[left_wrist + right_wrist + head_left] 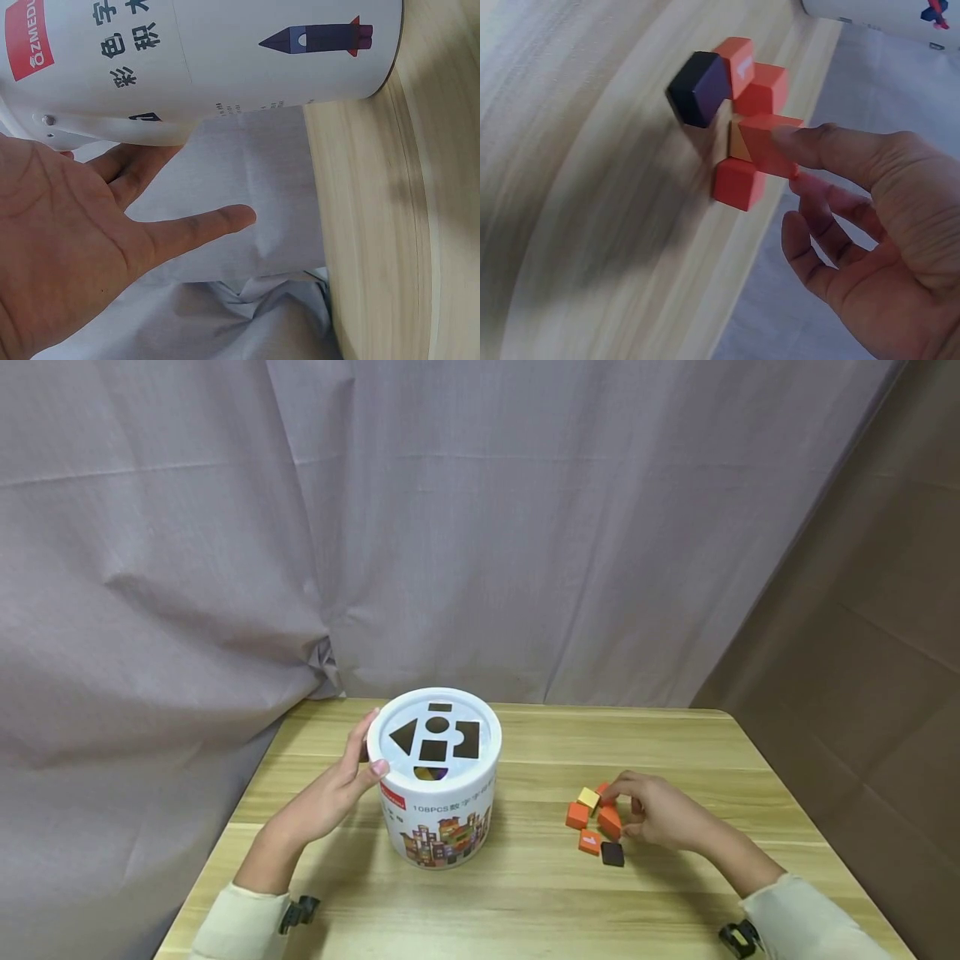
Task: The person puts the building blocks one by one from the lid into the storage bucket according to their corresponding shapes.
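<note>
A white block bucket (442, 814) with a lid (408, 768) of cut-out shapes stands upright on the table. My left hand (330, 797) holds it at the upper left, thumb on the lid's rim and fingers along the far side; one finger (199, 229) sticks out away from it. To the right, my right hand (660, 810) pinches an orange triangular block (769, 142) between thumb and fingers. Close around it lie a yellow block (588, 799), an orange block (577, 815), an orange block marked 1 (589, 842), a black block (612, 854) and another orange block (739, 184).
The wooden table (525, 902) carries the bucket and the small cluster of blocks. A grey curtain (480, 527) hangs behind its far edge and along the left. Brownish cloth (847, 635) hangs at the right side. Something yellow and purple shows through the lid's front opening.
</note>
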Tool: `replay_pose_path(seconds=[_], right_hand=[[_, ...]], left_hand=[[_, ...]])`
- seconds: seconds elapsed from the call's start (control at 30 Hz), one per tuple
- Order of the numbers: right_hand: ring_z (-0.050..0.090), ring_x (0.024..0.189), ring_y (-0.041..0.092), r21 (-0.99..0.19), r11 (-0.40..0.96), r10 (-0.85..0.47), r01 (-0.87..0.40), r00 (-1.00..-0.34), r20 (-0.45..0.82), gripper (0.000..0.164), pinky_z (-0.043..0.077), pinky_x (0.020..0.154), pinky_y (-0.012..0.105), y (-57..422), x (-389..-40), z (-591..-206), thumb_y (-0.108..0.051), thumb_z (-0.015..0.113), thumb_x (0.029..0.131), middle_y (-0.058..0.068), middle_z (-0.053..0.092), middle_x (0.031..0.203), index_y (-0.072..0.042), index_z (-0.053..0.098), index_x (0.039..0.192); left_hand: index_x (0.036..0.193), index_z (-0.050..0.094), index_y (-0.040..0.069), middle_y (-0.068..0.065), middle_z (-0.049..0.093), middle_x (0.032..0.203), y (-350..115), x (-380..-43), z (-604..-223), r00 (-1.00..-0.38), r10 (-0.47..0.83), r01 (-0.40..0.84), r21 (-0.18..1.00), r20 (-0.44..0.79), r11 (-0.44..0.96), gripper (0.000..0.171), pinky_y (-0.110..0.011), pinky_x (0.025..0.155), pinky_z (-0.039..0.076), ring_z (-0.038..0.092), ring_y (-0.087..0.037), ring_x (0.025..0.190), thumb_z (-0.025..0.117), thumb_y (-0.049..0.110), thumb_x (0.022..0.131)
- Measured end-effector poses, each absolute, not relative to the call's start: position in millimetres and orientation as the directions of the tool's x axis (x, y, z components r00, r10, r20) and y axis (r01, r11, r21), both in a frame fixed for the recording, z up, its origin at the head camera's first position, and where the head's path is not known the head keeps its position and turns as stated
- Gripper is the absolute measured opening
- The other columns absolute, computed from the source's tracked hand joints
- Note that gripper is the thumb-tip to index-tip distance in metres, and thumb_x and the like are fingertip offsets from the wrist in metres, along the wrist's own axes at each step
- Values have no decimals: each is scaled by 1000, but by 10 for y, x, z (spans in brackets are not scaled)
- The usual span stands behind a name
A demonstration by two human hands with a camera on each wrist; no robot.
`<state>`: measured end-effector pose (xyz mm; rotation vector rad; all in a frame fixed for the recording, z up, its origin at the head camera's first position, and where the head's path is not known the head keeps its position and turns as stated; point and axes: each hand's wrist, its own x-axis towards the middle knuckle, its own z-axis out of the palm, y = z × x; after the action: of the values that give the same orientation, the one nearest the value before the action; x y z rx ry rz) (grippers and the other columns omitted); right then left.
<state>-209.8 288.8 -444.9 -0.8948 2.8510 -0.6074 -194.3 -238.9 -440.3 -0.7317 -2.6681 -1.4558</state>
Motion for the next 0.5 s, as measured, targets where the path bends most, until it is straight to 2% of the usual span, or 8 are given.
replay_pose_path(seconds=[0.27,0.43,0.5], right_hand=[[56,95,8,-347,766,-559,-542,-827,59,51,50,74,25,2888,-2105,-4314,-6,97,80,-1,75,124,-18,78,126],[55,97,10,-347,756,-557,-556,-824,107,53,49,77,28,2850,-2078,-4194,-10,100,77,-3,76,120,-20,78,125],[55,97,10,-337,745,-565,-576,-813,141,53,51,82,33,2826,-2062,-4152,-9,100,76,-5,76,118,-18,79,123]], left_hand=[[176,-5,44,-24,45,169,-2387,-1952,-4407,-887,395,412,793,237,449,78,-82,121,36,47,-49,154,48,39,119],[176,-5,44,-24,44,169,-2388,-1947,-4409,-887,394,414,793,241,447,79,-82,121,36,47,-49,154,48,39,119],[176,-5,45,-24,44,169,-2389,-1946,-4408,-887,393,415,793,242,447,79,-82,121,36,46,-49,155,48,39,118]])
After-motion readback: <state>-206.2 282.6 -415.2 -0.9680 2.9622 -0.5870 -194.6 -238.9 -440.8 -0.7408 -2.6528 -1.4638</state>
